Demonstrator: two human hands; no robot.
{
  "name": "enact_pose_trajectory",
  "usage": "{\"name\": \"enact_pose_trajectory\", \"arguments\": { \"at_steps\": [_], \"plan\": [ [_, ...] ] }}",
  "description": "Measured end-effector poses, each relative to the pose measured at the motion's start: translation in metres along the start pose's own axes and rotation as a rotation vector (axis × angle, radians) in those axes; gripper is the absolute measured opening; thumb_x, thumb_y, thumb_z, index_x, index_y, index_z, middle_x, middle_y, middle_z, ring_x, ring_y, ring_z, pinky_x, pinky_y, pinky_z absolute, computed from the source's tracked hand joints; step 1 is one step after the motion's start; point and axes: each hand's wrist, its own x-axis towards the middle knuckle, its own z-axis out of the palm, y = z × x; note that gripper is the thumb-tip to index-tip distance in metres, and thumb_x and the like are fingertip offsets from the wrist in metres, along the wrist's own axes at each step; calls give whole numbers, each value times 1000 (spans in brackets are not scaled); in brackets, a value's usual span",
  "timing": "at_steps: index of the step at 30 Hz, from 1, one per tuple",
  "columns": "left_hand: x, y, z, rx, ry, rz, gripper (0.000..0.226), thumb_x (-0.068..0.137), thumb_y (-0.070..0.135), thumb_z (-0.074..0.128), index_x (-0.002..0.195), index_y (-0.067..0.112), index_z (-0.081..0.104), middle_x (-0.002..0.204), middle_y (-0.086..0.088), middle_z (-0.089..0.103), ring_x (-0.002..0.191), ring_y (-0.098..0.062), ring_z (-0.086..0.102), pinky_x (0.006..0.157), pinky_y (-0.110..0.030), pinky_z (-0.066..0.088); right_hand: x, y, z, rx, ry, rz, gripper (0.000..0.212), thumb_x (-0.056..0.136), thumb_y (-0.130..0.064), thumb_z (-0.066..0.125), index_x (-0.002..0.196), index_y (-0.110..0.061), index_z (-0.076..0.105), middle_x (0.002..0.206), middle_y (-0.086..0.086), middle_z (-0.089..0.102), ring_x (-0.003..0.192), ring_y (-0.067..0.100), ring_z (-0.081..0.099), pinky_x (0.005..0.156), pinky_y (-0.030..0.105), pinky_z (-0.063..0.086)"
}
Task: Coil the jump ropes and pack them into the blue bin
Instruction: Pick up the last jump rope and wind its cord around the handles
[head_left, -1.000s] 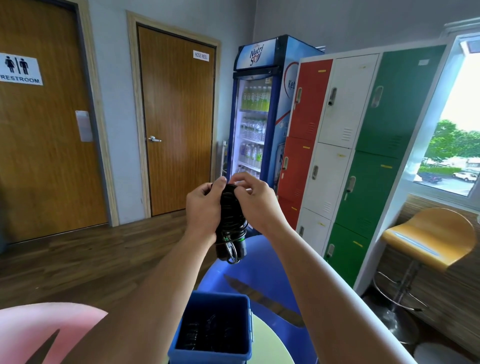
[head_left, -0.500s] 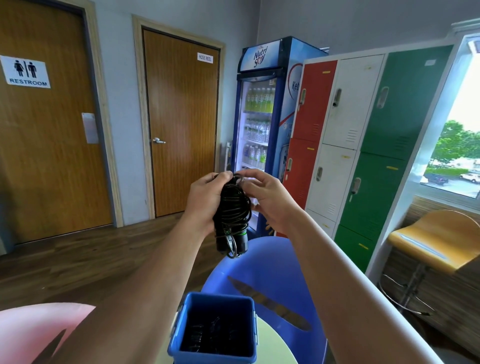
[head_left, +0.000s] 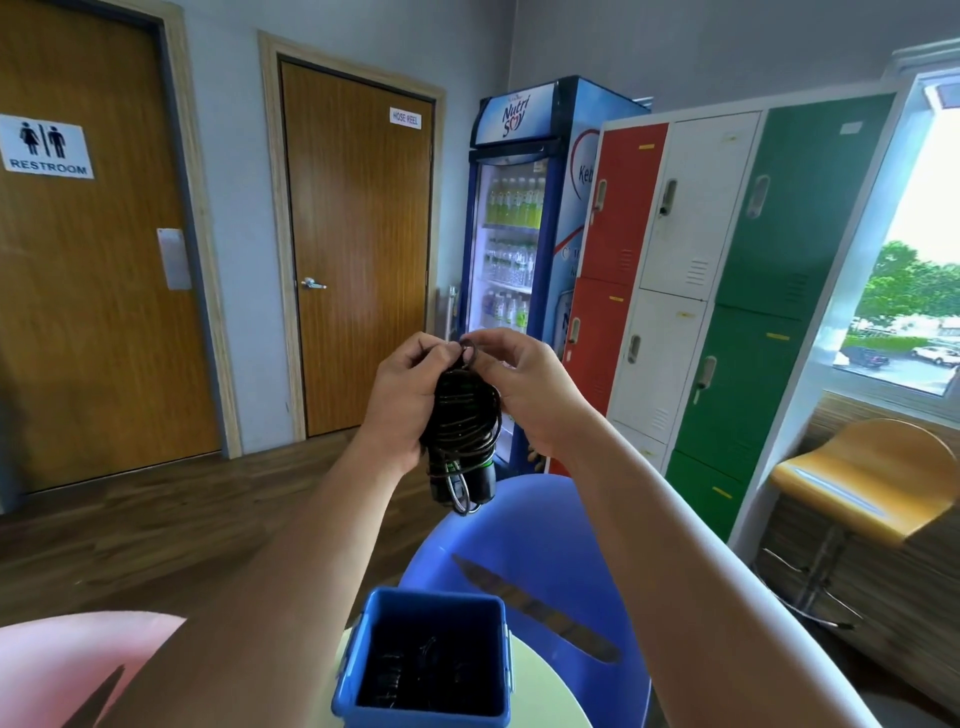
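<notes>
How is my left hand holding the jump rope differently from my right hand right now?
The left hand wraps its fingers round the body of the coiled black jump rope. The right hand only pinches a small loop of cord at the coil's top. The left hand lies along the coil's side, and the right hand sits beside its upper end. Both hold the same rope, up above the blue bin.

Two brown wooden doors (head_left: 358, 249) fill the left of the frame in a grey wall (head_left: 234, 182). At centre stands a drinks fridge (head_left: 524, 260), then red, white and green lockers (head_left: 727, 270). A bright window (head_left: 914, 291) lights the right edge above a yellow stool (head_left: 872, 478). The floor (head_left: 156, 530) is dark wood.
</notes>
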Motion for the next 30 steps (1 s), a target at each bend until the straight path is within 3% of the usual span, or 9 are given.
{"name": "enact_pose_trajectory", "arguments": {
  "at_steps": [4,9,12,16,19,22,26,28,30],
  "plan": [
    [0,3,0,0,6,13,25,97,13,63,71,16,62,83,-11,62,79,-27,60,75,-40,51,-1,-4,3,88,-19,-31,25,100,-10,59,116,-28,65,94,14,67,75,19,66,66,33,55],
    [0,8,1,71,-4,19,29,96,13,65,67,17,60,72,-7,57,68,-20,56,68,-36,46,-4,-7,3,170,-24,-22,23,102,-8,54,111,-26,66,77,9,67,63,15,63,56,28,52],
    [0,8,0,52,-14,28,28,93,16,68,66,19,59,73,-7,56,70,-21,54,69,-37,45,-5,-7,4,174,1,-16,20,102,-8,55,105,-23,67,71,2,67,61,13,63,59,29,53],
    [-4,8,5,-43,-24,19,20,89,24,71,71,21,63,82,-7,62,81,-26,58,76,-41,49,-5,-9,11,196,78,-32,14,101,-12,57,101,-20,69,85,15,70,77,25,67,73,42,58],
    [-5,6,9,-91,-77,26,8,96,23,65,91,21,70,99,-13,67,92,-30,63,80,-42,54,-6,-8,15,201,176,-37,13,100,-12,60,97,-19,70,84,11,74,78,23,71,75,40,60],
    [-6,4,9,-64,-148,73,17,104,20,54,106,20,70,113,-19,67,102,-32,66,87,-44,56,-9,-2,16,210,217,-39,14,100,-12,60,98,-22,70,82,8,75,78,23,72,77,42,60],
    [-12,5,10,-9,-136,105,23,104,31,53,99,14,68,102,-11,68,94,-27,65,79,-38,56,-10,0,18,229,237,-10,9,99,-16,61,105,-23,61,75,7,70,68,21,66,64,36,55],
    [-13,7,10,26,-135,103,30,96,46,63,93,16,67,96,-13,64,88,-28,61,75,-39,54,-9,2,19,276,241,14,11,98,-17,63,104,-24,56,79,11,69,71,26,63,66,40,53],
    [-12,8,9,85,-139,122,22,92,41,70,85,21,67,92,-13,64,85,-26,62,74,-40,53,-8,4,20,317,240,37,13,97,-18,64,101,-24,53,83,16,66,75,30,61,70,46,52]
  ]
}}
